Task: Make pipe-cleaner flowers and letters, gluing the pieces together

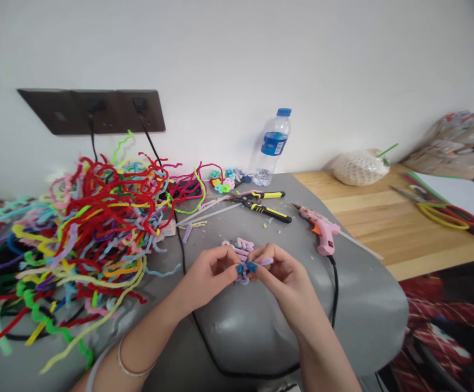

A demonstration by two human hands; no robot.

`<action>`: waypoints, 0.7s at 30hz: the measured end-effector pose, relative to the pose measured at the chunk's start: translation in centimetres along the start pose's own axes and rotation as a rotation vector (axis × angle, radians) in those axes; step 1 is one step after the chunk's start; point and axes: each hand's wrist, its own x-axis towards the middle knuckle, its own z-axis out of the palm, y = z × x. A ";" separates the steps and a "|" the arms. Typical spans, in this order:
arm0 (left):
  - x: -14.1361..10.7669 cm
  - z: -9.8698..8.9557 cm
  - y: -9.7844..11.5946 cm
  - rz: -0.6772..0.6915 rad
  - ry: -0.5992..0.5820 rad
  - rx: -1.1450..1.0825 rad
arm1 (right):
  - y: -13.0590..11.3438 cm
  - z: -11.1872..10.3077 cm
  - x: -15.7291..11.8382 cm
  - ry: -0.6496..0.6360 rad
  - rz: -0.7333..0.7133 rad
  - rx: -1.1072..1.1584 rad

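My left hand [219,270] and my right hand [277,272] meet over the grey tabletop, thumbs and fingertips pinched close together. Between them is a lavender pipe cleaner [266,262], one short end poking out past my right fingers and a curled part below the thumbs. The fingertips cover most of its shape. Just behind the hands lie several bent pink pipe cleaner pieces [245,244]. Farther back, pliers [261,206] with yellow and black handles rest with their jaws to the left. A pink glue gun [322,228] lies to the right, its nozzle toward the wall.
A large tangle of coloured pipe cleaners [98,218] covers the left side. Near the wall stand a water bottle [272,147] and small pipe cleaner flowers [226,179]. The glue gun's black cord [335,294] loops along the front. Scissors [445,212] lie on the wooden table [343,207].
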 end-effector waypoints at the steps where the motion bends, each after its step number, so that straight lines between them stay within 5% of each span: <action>1: 0.0 0.0 0.1 -0.011 -0.004 -0.017 | 0.0 0.0 0.0 0.005 0.006 0.010; 21: 0.1 0.1 0.1 0.034 0.056 -0.041 | -0.1 -0.4 -0.2 -0.016 0.094 0.006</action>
